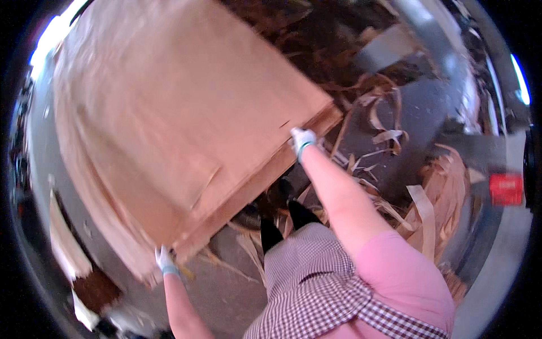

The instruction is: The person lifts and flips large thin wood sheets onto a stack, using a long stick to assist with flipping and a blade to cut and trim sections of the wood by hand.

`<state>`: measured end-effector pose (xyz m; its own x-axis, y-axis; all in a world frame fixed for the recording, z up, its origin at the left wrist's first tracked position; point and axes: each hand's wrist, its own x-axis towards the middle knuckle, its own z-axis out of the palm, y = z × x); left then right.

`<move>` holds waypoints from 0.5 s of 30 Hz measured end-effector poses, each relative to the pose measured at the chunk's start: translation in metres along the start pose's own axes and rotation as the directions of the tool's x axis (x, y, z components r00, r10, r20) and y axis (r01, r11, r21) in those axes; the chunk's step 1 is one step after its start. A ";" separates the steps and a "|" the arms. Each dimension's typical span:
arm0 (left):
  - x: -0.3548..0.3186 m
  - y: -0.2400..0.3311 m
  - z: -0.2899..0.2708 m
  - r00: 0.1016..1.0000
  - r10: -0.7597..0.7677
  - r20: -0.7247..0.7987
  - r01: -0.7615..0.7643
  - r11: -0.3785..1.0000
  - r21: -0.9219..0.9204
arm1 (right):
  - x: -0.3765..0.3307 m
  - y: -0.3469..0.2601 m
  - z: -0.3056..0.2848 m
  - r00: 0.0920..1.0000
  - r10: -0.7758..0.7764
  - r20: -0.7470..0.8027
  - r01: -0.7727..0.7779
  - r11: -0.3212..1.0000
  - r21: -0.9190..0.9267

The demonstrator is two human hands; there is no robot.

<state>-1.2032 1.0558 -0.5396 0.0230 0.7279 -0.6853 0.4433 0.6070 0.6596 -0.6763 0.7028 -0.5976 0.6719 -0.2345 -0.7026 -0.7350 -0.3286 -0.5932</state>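
A tall stack of thin tan wood veneer sheets point(186, 107) fills the upper left, its layered side edge facing me. My right hand point(303, 139), in a white glove with a teal cuff, is closed on the near edge of the top veneer sheet, close to the stack's right corner. At the near left corner, my left hand point(165, 260), gloved the same way, pinches the sheet's edge. The fingertips of both hands are partly hidden. A small dark slit shows in the top sheet by my right hand, and a split or fold lies nearer the left corner.
Torn veneer strips point(389, 135) litter the grey floor point(220, 282) to the right and by my feet. A heap of veneer scraps point(443, 203) lies at the right, near a red object point(506, 189). Pale and dark-brown pieces point(96, 288) lie at lower left.
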 end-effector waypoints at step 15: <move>0.001 -0.011 0.007 0.990 0.008 -0.143 0.019 0.983 0.184 | 0.030 0.018 -0.021 0.971 0.085 0.224 -0.133 0.969 0.209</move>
<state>-1.2021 1.0475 -0.5499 -0.1022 0.7707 -0.6290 0.6013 0.5515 0.5782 -0.6674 0.6704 -0.6215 0.5693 -0.0512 -0.8205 -0.8206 -0.0958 -0.5634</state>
